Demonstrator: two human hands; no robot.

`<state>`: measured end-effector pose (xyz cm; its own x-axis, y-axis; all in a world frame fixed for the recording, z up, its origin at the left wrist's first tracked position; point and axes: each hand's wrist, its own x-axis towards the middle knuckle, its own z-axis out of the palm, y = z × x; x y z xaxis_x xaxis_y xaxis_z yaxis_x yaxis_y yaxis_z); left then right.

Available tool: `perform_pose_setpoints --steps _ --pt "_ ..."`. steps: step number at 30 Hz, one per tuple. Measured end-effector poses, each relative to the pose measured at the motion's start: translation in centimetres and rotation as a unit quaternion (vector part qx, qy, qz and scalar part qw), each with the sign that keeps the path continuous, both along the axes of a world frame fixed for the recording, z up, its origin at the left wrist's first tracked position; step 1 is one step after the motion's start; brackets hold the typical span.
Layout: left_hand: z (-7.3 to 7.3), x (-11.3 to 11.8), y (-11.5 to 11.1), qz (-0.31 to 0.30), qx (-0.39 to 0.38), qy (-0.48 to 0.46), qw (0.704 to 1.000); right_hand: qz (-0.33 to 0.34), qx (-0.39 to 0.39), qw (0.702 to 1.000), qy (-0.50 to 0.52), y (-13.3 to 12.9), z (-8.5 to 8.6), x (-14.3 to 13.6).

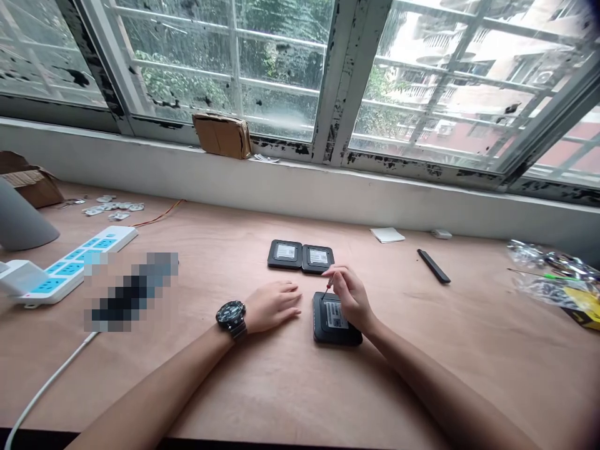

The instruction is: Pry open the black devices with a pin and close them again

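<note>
Black box [330,333] lies flat on the wooden table [262,387] before you, partly under your right hand [353,300]. That hand pinches a small screwdriver [329,284], red at the handle, its thin shaft slanting to the box's far left corner; whether the tip is seated, you cannot tell. Your left hand [273,306] rests palm down, fingers extended, holding nothing, near the box but apart from it.

Handling (judged): box light, stiff, probably hard plastic, apt to slide on smooth wood; take it by its side edges, clear of the pale paper label [334,314].

Form: squarish slab, rounded corners, dull finish. Two similar boxes [273,254] lie side by side beyond.
</note>
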<state>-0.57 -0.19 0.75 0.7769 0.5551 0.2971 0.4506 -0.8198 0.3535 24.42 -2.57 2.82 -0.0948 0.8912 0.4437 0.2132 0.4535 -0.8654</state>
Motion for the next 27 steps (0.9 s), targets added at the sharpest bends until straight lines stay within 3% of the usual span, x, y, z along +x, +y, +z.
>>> perform_pose_setpoints --steps 5,9,12,16,19,22,24,27 --pt "-0.1 0.1 -0.1 -0.002 0.015 0.014 1.0 0.102 -0.091 0.986 0.092 0.3 0.8 0.1" --pt "0.1 0.2 -0.2 -0.006 0.02 0.019 1.0 0.12 -0.097 0.985 0.073 0.1 1.1 0.1" --pt "0.3 0.3 -0.1 -0.007 0.023 0.016 1.0 0.098 -0.075 0.991 0.049 0.0 1.6 0.3" --pt "0.6 0.3 -0.1 -0.014 0.017 0.006 1.0 -0.015 0.026 0.999 0.041 0.7 2.8 2.4" --pt "0.6 0.5 -0.3 -0.016 0.008 0.0 1.0 -0.076 0.081 0.986 -0.124 1.4 3.0 5.8" --pt "0.4 0.9 -0.7 -0.004 -0.001 -0.012 1.0 -0.064 0.09 0.934 -0.34 1.4 1.9 9.6" --pt "0.3 1.3 -1.1 0.003 -0.006 -0.028 1.0 -0.054 0.072 0.907 -0.411 0.9 0.7 11.4" --pt "0.3 2.2 -1.9 0.006 -0.008 -0.056 0.998 -0.048 0.027 0.897 -0.439 -0.1 -0.6 12.6"
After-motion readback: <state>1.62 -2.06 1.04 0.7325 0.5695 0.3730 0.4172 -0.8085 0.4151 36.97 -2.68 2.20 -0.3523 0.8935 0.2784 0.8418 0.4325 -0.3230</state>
